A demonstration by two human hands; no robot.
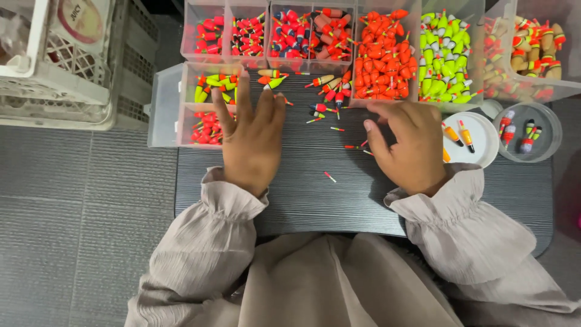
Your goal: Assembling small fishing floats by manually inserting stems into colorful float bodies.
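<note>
While we look straight down from the head camera, our left hand (251,136) lies flat, palm down, on the dark ribbed table (302,194), fingers spread wide and pointing away from us, holding nothing. Its fingertips reach the edge of the clear tray (166,109) with yellow-green and red floats, right by the loose pile of fishing floats (324,91) scattered on the table.

Our right hand (408,145) sits a bit apart on the same table, knuckles up, fingers curled inward and toward the left. Can't really tell if it's pinching anything under there; a few tiny red stick bits (354,147) lie just beside its fingertips. Both wrists come out of ruffled beige sleeves (466,224).

Just right of that hand there's a round white lid (481,145) with a couple of orange floats on it, then a round clear tub (538,148). Along the top runs a row of clear bins, including one packed with orange floats (384,57).
</note>
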